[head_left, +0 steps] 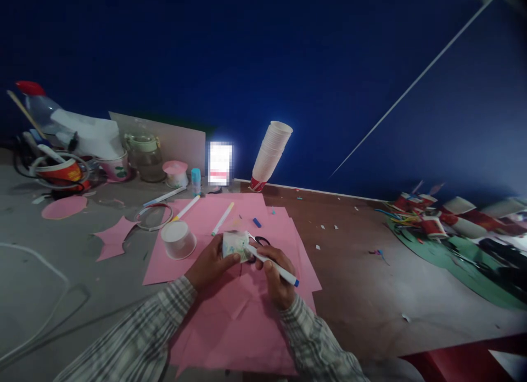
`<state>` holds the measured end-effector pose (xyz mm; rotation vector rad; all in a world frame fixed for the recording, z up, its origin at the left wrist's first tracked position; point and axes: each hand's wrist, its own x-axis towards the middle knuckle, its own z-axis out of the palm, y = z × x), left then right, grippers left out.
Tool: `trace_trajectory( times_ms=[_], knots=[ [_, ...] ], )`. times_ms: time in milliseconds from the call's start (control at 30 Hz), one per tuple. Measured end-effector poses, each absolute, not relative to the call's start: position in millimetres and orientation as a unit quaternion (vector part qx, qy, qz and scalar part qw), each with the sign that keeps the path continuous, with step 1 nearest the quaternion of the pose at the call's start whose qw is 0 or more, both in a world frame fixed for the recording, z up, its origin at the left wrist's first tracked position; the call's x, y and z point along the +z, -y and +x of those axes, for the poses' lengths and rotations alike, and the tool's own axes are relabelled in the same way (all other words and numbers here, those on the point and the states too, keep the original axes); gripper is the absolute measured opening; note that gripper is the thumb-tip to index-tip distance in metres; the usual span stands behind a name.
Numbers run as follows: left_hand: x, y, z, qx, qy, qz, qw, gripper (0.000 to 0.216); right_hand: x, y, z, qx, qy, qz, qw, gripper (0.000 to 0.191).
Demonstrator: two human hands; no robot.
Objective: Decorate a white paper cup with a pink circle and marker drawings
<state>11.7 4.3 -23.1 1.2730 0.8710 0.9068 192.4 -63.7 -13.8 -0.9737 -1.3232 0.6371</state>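
My left hand is closed around a small white paper cup with faint green and blue marks on its side. Between the fingers of my right hand is a white marker with a blue end, its tip at the cup's side. Both hands are above overlapping pink paper sheets. Just behind the right hand shows the black handle of a pair of scissors, partly hidden. A blue marker cap lies beyond the cup. Left of my left hand, a white cup stands upside down.
More markers, a glue stick and a roll of tape lie or stand nearby. A tilted stack of paper cups rises at the back. Left are a glass jar and a pen cup; right, green card with cluttered cups.
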Motion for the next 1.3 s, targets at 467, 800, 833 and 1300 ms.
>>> trace_trajectory(
  times_ms=[467, 800, 833, 1300],
  knots=[
    [-26.0, -5.4, 9.3, 0.366, -0.41, 0.592, 0.59, 0.065, -12.0, 58.3, 190.1, 0.152, 0.629, -0.437, 0.625, 0.025],
    [-25.2, -4.3, 11.0, 0.36, -0.419, 0.598, 0.581, 0.061, -18.8, 57.2, 192.3, 0.145, 0.633, -0.451, 0.613, 0.021],
    [-25.3, -4.3, 11.1, 0.358, -0.421, 0.599, 0.579, 0.06, -18.8, 57.2, 192.1, 0.147, 0.632, -0.454, 0.611, 0.021],
    [-27.0, -4.2, 10.8, 0.354, -0.431, 0.6, 0.574, 0.062, -18.8, 56.5, 191.5, 0.172, 0.62, -0.456, 0.615, 0.026]
  ],
)
